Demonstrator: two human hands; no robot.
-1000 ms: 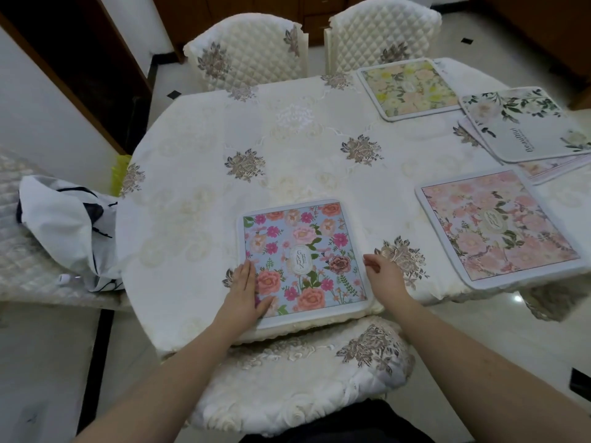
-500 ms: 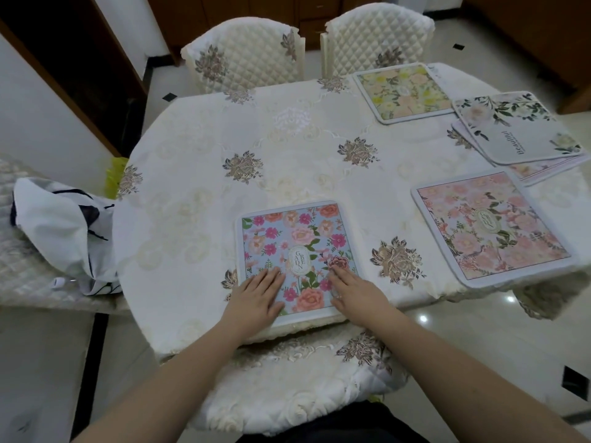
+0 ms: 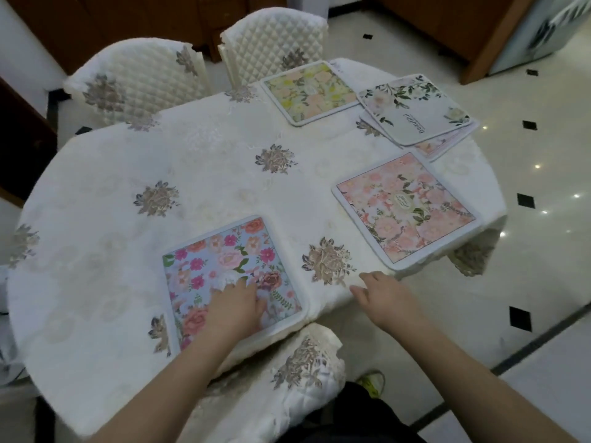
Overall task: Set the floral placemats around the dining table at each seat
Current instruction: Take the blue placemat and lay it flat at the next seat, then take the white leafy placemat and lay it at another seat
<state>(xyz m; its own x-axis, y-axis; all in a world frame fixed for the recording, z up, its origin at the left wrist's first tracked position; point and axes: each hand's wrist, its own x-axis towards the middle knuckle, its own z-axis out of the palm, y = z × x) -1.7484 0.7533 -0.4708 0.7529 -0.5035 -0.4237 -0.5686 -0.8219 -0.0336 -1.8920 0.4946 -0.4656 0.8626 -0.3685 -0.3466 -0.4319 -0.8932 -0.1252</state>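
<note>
A blue floral placemat [image 3: 224, 260] lies at the near edge of the table [image 3: 105, 251], which wears a cream embroidered cloth. My left hand [image 3: 235, 310] rests flat on the mat's lower middle, fingers spread. To the right of the mat, my right hand [image 3: 385, 297] hovers open over the table's edge and holds nothing. A pink floral placemat [image 3: 406, 209] lies at the right seat. A yellow floral placemat [image 3: 308, 91] lies at the far side. A small stack of placemats [image 3: 415, 110], topped by a white one with green leaves, sits at the far right.
Two quilted cream chairs [image 3: 137, 81] [image 3: 271, 39] stand at the far side. A covered chair [image 3: 287, 378] is tucked in just below me. Tiled floor [image 3: 543, 282] lies to the right, wooden cabinets behind.
My right hand has left the blue placemat and moved right, off to the table's edge. My left hand has slid toward the mat's middle. The view has shifted to the right.
</note>
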